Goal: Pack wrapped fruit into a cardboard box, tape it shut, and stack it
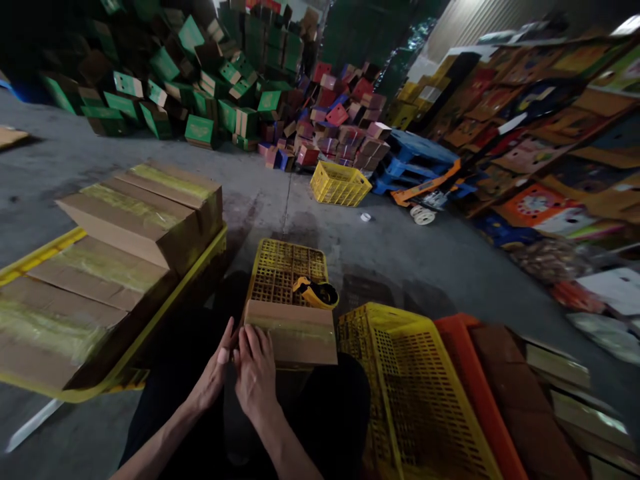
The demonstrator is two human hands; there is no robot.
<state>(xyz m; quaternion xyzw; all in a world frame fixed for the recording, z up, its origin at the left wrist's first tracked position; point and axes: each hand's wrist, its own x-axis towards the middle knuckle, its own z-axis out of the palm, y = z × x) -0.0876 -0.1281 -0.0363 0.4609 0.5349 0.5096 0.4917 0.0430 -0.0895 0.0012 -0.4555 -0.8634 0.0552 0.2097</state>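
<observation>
A brown cardboard box (300, 337) with clear yellowish tape along its top lies in front of me on an upturned yellow plastic crate (285, 257). My right hand (255, 370) rests on the box's left end, fingers stretched over its top edge. Beside it, at the same end, my left hand (213, 377) is held upright with fingers extended, close to the box's left side; whether it touches is hard to tell. Neither hand grips anything. Just behind the box, a yellow and black tape dispenser (316, 292) lies on the crate.
Taped boxes (145, 213) fill a yellow crate at left. A yellow crate (415, 387) and an orange crate (480, 387) with boxes stand at right. Farther off are a yellow basket (341, 183), a pallet jack (425, 190), blue pallets (420, 157) and piled green boxes (200, 130).
</observation>
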